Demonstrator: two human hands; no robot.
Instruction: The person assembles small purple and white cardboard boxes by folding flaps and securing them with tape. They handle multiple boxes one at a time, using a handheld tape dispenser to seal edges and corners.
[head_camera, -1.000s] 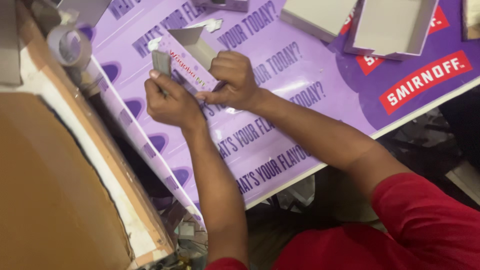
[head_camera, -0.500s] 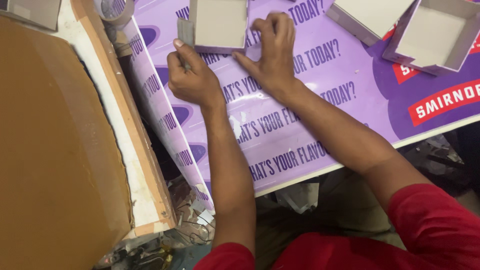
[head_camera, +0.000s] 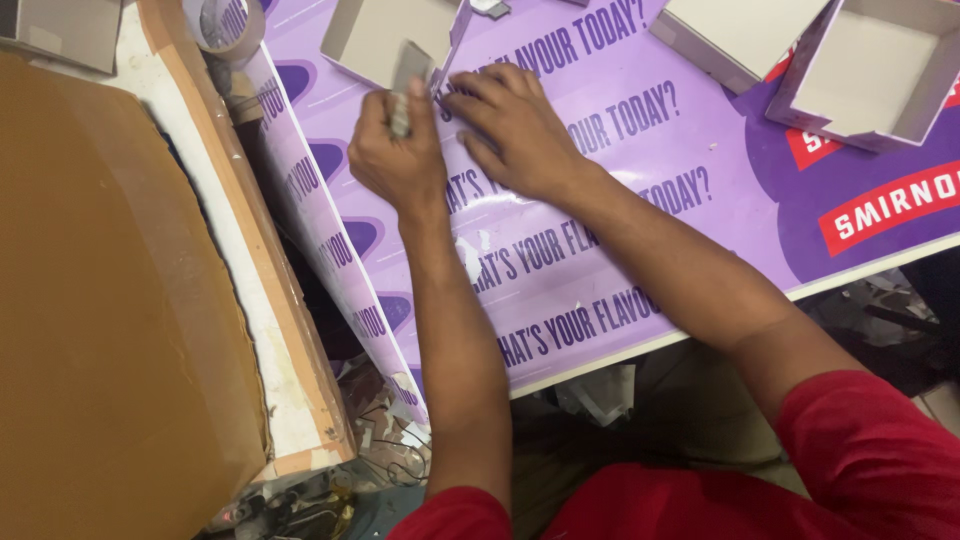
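Note:
A small grey cardboard box (head_camera: 385, 35) with its open side up lies on the purple printed sheet (head_camera: 600, 250) that covers the table. My left hand (head_camera: 395, 160) is closed on a thin grey flap or strip (head_camera: 405, 85) at the box's near right corner. My right hand (head_camera: 515, 125) lies flat on the sheet just right of the box, its fingers spread and pointing at the box wall.
Two more open grey boxes (head_camera: 870, 70) stand at the top right. A roll of tape (head_camera: 225, 25) sits at the top left beside a brown cardboard sheet (head_camera: 100, 300) and a wooden-edged board (head_camera: 270, 300). Paper scraps (head_camera: 380, 440) lie on the floor below.
The box was held up and turned in both hands; now it lies open side up on the sheet. My right hand has come off it and flattened beside it.

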